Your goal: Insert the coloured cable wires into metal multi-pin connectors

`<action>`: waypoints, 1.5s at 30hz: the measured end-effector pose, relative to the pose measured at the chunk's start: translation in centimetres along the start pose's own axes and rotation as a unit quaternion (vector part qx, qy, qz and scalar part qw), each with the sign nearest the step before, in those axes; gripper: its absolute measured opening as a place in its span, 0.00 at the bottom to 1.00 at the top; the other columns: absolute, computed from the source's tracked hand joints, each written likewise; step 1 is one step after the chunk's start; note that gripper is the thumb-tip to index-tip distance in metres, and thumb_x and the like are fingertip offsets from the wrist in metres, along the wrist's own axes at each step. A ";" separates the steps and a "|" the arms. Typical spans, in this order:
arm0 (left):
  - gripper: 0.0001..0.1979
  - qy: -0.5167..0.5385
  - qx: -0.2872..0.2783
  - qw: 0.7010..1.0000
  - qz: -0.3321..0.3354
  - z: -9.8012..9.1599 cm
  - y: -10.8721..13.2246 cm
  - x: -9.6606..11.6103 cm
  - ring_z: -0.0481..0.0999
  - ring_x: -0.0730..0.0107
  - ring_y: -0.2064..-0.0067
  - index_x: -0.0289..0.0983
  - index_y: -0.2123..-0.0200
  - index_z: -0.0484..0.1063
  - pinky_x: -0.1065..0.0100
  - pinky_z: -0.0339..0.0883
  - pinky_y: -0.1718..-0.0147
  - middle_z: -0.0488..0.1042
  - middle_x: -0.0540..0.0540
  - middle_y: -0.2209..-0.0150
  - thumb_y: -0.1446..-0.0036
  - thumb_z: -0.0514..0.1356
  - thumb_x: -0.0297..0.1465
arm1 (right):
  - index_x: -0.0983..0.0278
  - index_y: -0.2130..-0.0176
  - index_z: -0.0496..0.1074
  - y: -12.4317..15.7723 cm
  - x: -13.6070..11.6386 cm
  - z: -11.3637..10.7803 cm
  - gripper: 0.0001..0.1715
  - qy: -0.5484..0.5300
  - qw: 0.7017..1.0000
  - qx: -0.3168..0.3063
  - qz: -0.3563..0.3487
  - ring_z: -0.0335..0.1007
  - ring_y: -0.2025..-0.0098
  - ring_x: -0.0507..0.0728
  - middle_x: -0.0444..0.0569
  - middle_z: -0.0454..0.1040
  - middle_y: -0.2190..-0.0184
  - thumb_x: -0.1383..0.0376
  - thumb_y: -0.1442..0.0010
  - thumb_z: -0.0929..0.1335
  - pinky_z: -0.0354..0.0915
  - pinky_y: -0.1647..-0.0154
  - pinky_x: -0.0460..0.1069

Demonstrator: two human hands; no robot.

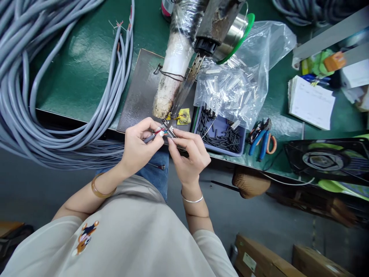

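Between finger and thumb, my left hand (142, 144) pinches the end of a grey cable (149, 138), whose thin red, blue and white wires fan out. My right hand (190, 152) is closed on a small metal connector (170, 132) with a row of pins, right where the wires end. Whether the wires are joined to the pins is too small to tell. Just above both hands, the metal tip of a soldering iron (187, 86) points down beside a stained white tube (170, 73). A yellow pad (183, 116) lies under the tip.
Coiled grey cables (17, 84) cover the left side. A purple tray (236, 151) holds black sleeves, with a plastic bag of connectors (227, 82) over it. Pliers (262, 142), a notepad (311, 102) and a black fan (328, 159) lie to the right. A solder spool (233, 38) stands behind.
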State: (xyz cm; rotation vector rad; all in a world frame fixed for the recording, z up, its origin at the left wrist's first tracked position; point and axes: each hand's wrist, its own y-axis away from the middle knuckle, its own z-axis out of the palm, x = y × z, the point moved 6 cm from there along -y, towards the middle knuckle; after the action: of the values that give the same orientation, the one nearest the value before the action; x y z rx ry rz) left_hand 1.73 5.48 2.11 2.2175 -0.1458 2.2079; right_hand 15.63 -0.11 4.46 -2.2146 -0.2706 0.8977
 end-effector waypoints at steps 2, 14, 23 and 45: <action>0.05 -0.009 0.001 1.000 0.005 -0.1 -0.1 0.2 0.72 0.77 0.71 0.36 0.74 0.69 0.77 0.61 0.77 0.74 0.49 0.71 0.51 0.63 0.23 | 0.58 0.61 0.76 -0.1 0.0 0.0 0.09 0.003 1.000 0.004 0.001 0.83 0.58 0.55 0.45 0.83 0.59 0.71 0.39 0.74 0.79 0.57 0.50; 0.05 0.013 -0.061 0.995 -0.080 -0.2 -0.1 -1.1 0.61 0.83 0.81 0.35 0.76 0.72 0.77 0.52 0.84 0.72 0.51 0.77 0.54 0.66 0.25 | 0.58 0.62 0.73 0.5 -0.4 -0.6 0.09 0.050 0.997 -0.016 -0.059 0.84 0.60 0.54 0.47 0.85 0.58 0.72 0.38 0.72 0.79 0.59 0.47; 0.11 0.129 -0.095 0.972 -0.173 -0.3 0.3 -1.9 0.58 0.85 0.85 0.35 0.76 0.72 0.78 0.51 0.88 0.75 0.49 0.78 0.56 0.72 0.31 | 0.55 0.53 0.77 1.1 0.4 -4.4 0.10 -0.088 0.988 0.113 0.061 0.70 0.82 0.49 0.39 0.79 0.71 0.67 0.34 0.69 0.66 0.82 0.45; 0.07 0.106 -0.049 0.988 -0.104 -0.2 -1.0 -1.6 0.60 0.85 0.82 0.35 0.76 0.72 0.77 0.52 0.85 0.75 0.51 0.73 0.56 0.69 0.26 | 0.59 0.65 0.69 0.2 0.3 -0.2 0.09 -0.018 0.999 -0.028 0.017 0.83 0.60 0.54 0.48 0.84 0.57 0.72 0.37 0.70 0.78 0.60 0.50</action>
State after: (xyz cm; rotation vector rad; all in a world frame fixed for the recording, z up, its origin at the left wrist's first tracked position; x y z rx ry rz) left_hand 1.59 6.61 0.59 1.8404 -0.0190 2.2502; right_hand 16.03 -0.25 4.25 -2.2629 -0.2801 0.9593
